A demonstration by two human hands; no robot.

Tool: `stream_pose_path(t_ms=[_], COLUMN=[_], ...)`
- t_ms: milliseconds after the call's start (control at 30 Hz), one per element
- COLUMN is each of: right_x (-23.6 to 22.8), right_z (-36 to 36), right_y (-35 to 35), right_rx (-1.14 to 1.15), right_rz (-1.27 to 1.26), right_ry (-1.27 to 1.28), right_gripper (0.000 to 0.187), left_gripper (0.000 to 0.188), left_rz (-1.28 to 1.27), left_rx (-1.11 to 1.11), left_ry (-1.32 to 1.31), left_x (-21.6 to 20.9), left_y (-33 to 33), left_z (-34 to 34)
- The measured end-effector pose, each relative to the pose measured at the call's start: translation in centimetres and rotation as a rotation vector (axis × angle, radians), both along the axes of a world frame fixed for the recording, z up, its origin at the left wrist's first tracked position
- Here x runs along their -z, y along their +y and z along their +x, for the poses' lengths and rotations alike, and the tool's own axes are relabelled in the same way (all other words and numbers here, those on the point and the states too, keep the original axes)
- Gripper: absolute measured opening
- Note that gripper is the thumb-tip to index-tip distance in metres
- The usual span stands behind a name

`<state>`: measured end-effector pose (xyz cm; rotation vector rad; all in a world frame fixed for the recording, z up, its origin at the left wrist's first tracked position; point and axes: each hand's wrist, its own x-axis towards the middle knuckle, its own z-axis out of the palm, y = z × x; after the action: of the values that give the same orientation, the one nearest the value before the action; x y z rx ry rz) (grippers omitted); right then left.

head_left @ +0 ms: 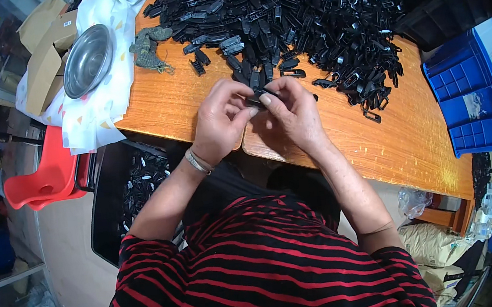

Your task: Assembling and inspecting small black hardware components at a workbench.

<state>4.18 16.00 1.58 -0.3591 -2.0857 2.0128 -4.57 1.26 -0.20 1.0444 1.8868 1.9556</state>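
Close together over the table's near edge, my left hand (220, 118) and my right hand (297, 112) pinch a small black plastic part (260, 98) between thumbs and fingertips. The fingers cover much of it, so I cannot tell whether it is one piece or two being joined. Just beyond my fingertips begins a big heap of black plastic parts (278, 14), slim and buckle-like, spread across the far half of the table. A few parts lie loose at the heap's near side, one an open frame (372, 116).
The wooden table (381, 155) has a crumpled camouflage cloth (150, 48) at left. A metal bowl (87, 61) stands on white plastic sheeting. A red chair (46, 178) and a black bin (107, 201) of parts sit lower left. On the right is a blue crate (469, 95).
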Motion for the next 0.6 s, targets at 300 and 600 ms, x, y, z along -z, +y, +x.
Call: stream_pose_path(t_ms=[300, 600], right_x=[1.5, 0.2], right_z=[1.3, 2.1], right_y=[-2.5, -1.9], right_rx=[0.291, 0.232], right_rz=[0.35, 0.352], right_ry=[0.315, 0.298], right_gripper=[0.021, 0.021], left_gripper=[0.017, 0.023], left_rz=[0.441, 0.303], left_rx=[0.133, 0.086], left_ry=[-0.778, -0.628], left_x=[1.4, 0.9], left_y=[1.0, 0.2], left_z=[3.0, 2.0])
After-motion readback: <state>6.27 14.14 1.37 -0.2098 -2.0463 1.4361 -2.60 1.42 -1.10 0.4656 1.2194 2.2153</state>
